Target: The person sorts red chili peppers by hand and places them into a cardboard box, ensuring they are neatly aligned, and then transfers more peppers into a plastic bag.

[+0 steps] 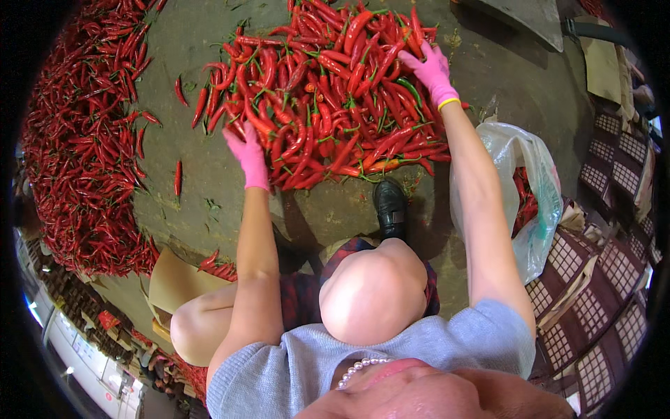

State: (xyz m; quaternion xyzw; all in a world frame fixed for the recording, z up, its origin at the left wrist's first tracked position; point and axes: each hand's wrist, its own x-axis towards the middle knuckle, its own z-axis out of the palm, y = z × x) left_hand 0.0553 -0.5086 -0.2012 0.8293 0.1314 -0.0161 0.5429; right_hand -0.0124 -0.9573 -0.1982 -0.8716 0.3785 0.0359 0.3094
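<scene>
A pile of fresh red chili peppers (324, 105) lies on the floor before me, with green stems throughout. One green chili (410, 90) shows near its right side. My left hand (250, 154), in a pink glove, touches the pile's lower left edge with thumb and fingers apart. At the upper right edge, my right hand (432, 73) spreads its fingers against the chilies, also gloved in pink with a yellow cuff edge. Neither hand visibly grips a chili. A few loose chilies (200, 107) lie just left of the pile.
A much larger heap of red chilies (89, 146) fills the left side. A clear plastic bag (534, 209) with chilies inside stands under my right arm. Brown gridded crates or sacks (591, 298) line the right. A metal sheet or scoop (515, 18) is at upper right, my black shoe (391, 209) below the pile.
</scene>
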